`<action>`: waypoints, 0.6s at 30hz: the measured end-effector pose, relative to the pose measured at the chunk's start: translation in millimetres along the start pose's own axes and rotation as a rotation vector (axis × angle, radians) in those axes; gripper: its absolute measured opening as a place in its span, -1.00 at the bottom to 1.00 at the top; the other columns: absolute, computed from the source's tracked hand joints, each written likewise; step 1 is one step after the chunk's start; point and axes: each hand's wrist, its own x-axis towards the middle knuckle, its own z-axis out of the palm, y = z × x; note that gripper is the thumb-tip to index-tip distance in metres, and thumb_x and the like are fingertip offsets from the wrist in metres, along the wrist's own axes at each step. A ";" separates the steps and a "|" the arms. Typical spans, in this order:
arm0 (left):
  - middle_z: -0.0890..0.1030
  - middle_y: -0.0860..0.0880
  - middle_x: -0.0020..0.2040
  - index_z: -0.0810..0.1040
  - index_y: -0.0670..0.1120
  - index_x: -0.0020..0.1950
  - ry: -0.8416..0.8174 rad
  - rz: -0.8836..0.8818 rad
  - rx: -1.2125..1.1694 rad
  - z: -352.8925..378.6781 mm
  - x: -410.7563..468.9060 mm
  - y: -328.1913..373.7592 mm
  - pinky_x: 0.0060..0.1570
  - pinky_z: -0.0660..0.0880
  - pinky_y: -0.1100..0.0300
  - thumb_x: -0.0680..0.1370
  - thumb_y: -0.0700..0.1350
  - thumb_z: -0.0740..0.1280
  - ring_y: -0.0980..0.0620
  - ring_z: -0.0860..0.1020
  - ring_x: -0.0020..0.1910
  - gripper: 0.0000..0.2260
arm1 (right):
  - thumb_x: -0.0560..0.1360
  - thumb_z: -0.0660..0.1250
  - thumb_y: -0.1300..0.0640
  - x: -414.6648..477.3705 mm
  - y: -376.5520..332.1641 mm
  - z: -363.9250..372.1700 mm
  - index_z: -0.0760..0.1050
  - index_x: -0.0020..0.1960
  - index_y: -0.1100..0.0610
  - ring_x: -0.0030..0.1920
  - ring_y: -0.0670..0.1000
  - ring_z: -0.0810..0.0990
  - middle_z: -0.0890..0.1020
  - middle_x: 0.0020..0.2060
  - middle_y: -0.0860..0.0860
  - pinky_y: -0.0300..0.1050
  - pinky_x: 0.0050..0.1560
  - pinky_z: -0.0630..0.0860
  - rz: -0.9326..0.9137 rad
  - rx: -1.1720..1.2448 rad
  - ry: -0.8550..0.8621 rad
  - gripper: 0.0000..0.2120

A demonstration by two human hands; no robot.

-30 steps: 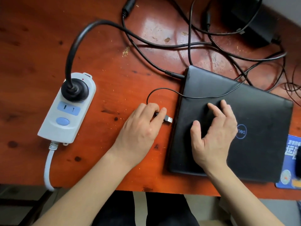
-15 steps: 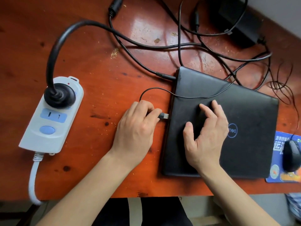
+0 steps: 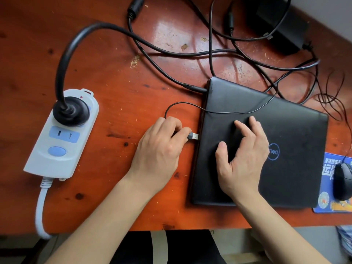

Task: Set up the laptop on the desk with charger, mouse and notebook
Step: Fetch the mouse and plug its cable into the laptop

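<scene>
**USB plug at the laptop's edge**

One closed black laptop [image 3: 266,145] lies flat on the red-brown wooden counter [image 3: 95,69], lid down, logo up. Both bare hands are at it.

The left hand [image 3: 160,149] rests knuckles-up on the counter just left of the laptop, thumb and forefinger pinched narrow on a USB plug [image 3: 193,136]. The plug's metal tip points at the laptop's left edge and sits just beside it; whether it touches I cannot tell. Its thin cable [image 3: 182,103] loops up past the left hand's knuckles and runs across the lid beyond the right hand.

The right hand [image 3: 242,159] lies on the lid, palm down, fingers spread wide and slightly arched, thumb out toward the left hand, grasping nothing.

One black mouse [image 3: 342,180] sits on one blue mouse pad [image 3: 327,189], well right of the right hand, partly tucked against the laptop's right edge.

One charger brick [image 3: 280,23] lies far beyond the right hand at the counter's back, amid a tangle of black cables. One charger lead [image 3: 192,86] enters the laptop's far left corner, beyond the left hand.

One white power strip [image 3: 59,149] lies well left of the left hand, with one round black plug [image 3: 71,111] seated in its far socket.
</scene>
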 end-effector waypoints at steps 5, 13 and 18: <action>0.54 -0.10 -0.10 0.65 -0.17 0.05 0.013 -0.020 0.033 1.2 3.6 1.3 -0.28 0.44 0.08 0.54 -0.29 0.41 -0.08 0.44 -0.20 -0.88 | 0.50 0.21 -0.06 0.0 -0.3 0.5 0.40 0.42 0.19 0.53 0.21 0.24 0.32 0.48 0.20 0.16 0.48 0.14 0.001 0.003 -0.001 -0.44; 0.53 -0.10 -0.10 0.65 -0.15 0.00 0.030 -0.113 0.084 4.5 8.1 11.6 -0.28 0.47 0.06 0.53 -0.28 0.41 -0.10 0.47 -0.18 -0.92 | 0.50 0.21 -0.07 -0.9 0.6 1.0 0.39 0.42 0.19 0.53 0.21 0.23 0.32 0.48 0.20 0.11 0.47 0.12 0.000 -0.001 0.002 -0.44; 0.54 -0.08 -0.09 0.65 -0.14 0.06 0.014 -0.078 0.065 1.7 11.1 6.4 -0.33 0.45 0.09 0.55 -0.24 0.40 -0.07 0.47 -0.17 -0.89 | 0.50 0.21 -0.08 0.0 0.5 0.5 0.40 0.42 0.18 0.53 0.21 0.24 0.33 0.48 0.20 0.11 0.47 0.12 0.005 0.006 0.001 -0.44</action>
